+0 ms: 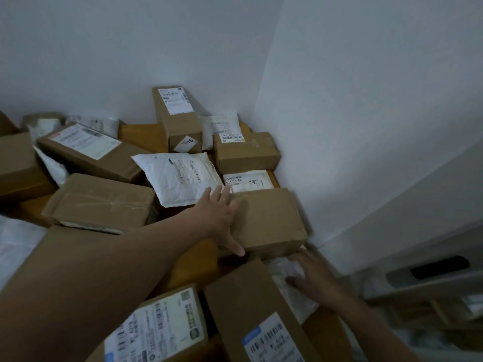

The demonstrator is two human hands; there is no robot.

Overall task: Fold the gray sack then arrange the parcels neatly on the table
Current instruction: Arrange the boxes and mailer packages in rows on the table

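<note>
While no gray sack shows, parcels (104, 202) lie jumbled on the bench (138, 138), arranging barely begun: left hand (224, 218) flat, fingers straight, on a brown box (271, 218); right hand (313, 279) on a white packet (283, 269), grip perhaps closed, I cannot tell.

1. A white diamond sticker (188, 142) on the near end of the long brown box (180, 121) reads "76" in bold black digits.
2. The white label (236, 181) on the flat parcel (261, 182) by the right wall reads "82-5-2516", upside down to the camera.
3. The barcode label (232, 138) on the square brown box (245, 152) carries digits too small to read.
4. The shipping label (156, 327) on the near left box (204, 320) seems to read "W1 A718" beside barcodes, but the print is blurred.
5. The blue-cornered label (271, 340) on the near right box (243, 304) seems to show "W1 A718" too.
6. Print on the white mailer (180, 178) is illegible.
</note>
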